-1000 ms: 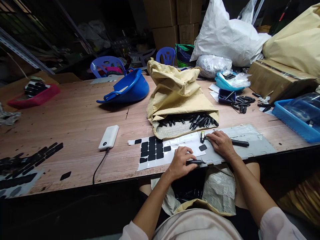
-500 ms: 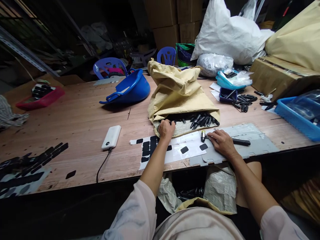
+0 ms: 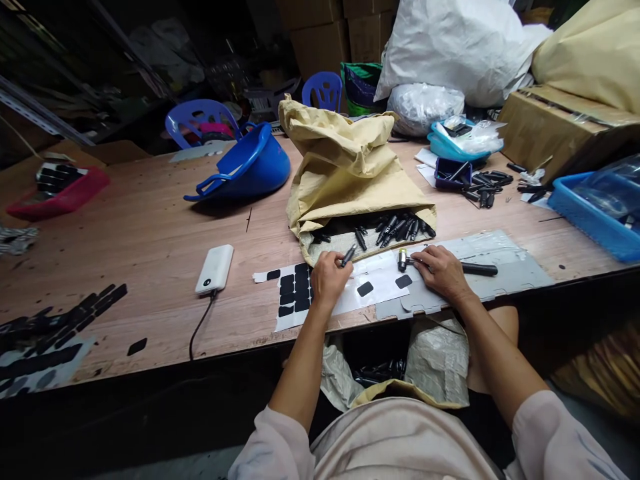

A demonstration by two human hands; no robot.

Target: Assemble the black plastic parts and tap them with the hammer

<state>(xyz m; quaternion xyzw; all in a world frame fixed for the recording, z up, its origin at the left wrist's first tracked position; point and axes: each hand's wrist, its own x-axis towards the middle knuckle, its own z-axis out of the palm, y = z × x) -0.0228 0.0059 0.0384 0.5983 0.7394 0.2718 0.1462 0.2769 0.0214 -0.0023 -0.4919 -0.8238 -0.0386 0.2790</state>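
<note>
My left hand (image 3: pixel 329 279) is closed around a small black pen-shaped part (image 3: pixel 347 256), whose tip points up and to the right. It is just in front of the mouth of a tan woven sack (image 3: pixel 345 190), where several similar black parts (image 3: pixel 397 228) lie. My right hand (image 3: pixel 441 272) grips the shaft of a small hammer (image 3: pixel 480 269). The hammer lies low over a grey board (image 3: pixel 515 260), its yellow-tipped head to the left and its black handle to the right. Between my hands is a white sheet (image 3: pixel 345 303) with black rounded stickers (image 3: pixel 365 289).
A white power bank (image 3: pixel 215 269) with a cable lies left. Behind it are a tilted blue basin (image 3: pixel 250 167) and a red tray (image 3: pixel 63 193). Loose black parts (image 3: pixel 485 188) and a blue basket (image 3: pixel 595 220) are at right. Below the table edge, an open sack (image 3: pixel 440 363) holds black parts.
My left hand has drawn back from the sack's mouth toward me, and a black pen-shaped part now shows in its fingers. My right hand stays on the hammer. The view has shifted slightly.
</note>
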